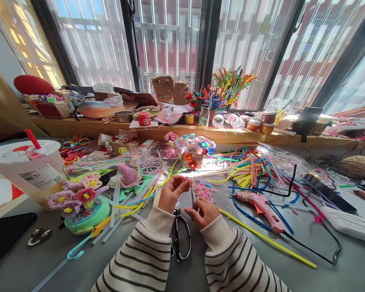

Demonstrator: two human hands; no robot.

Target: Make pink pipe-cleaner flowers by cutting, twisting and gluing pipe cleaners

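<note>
My left hand (172, 194) is closed, pinching a small pink fuzzy piece (188, 184) of pipe cleaner between thumb and fingers. My right hand (204, 211) grips small scissors (192, 198), their thin blades pointing up at the pink piece. Fingers cover most of the handles. Under my hands lies a pair of black-handled scissors (183, 239). Pink and lilac fluff clippings (204, 190) are heaped just beyond my right hand. To its right a pink hot glue gun (260, 207) lies on the grey table.
At left stand a drink cup (33, 170) and a green pot of fuzzy flowers (86, 215). Clear glue sticks (115, 202) lie near my left sleeve. A yellow pipe cleaner (270, 239) crosses the right side. Behind are a flower basket (192, 159) and bundled pipe cleaners (249, 174).
</note>
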